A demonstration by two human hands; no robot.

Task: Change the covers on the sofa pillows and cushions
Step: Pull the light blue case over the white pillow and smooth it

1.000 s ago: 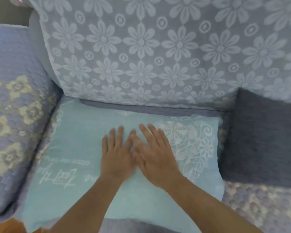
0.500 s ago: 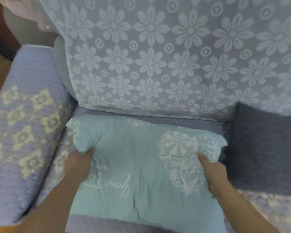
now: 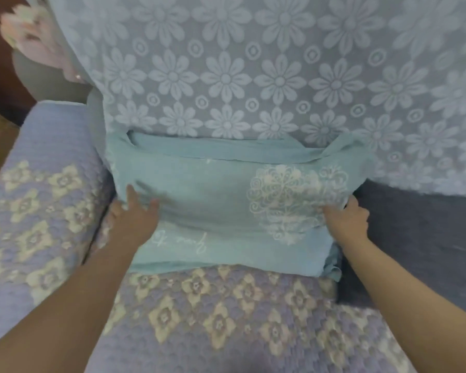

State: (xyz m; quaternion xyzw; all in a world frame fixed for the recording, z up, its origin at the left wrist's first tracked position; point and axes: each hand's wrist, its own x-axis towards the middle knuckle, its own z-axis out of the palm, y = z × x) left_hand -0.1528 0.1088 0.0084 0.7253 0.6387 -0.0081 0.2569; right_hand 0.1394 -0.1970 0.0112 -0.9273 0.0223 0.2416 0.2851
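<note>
L hand (image 3: 135, 220) fingers spread flat — R hand (image 3: 346, 222) fingers curled, gripping.

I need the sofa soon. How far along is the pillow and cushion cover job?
Looks done: the teal pillow wears a printed cover and leans against the floral backrest. In hand: the left hand presses its left end while the right hand grips its right end, settling it in place. Possibly left: the dark grey cushion beside it; I cannot tell whether its cover is new.
</note>
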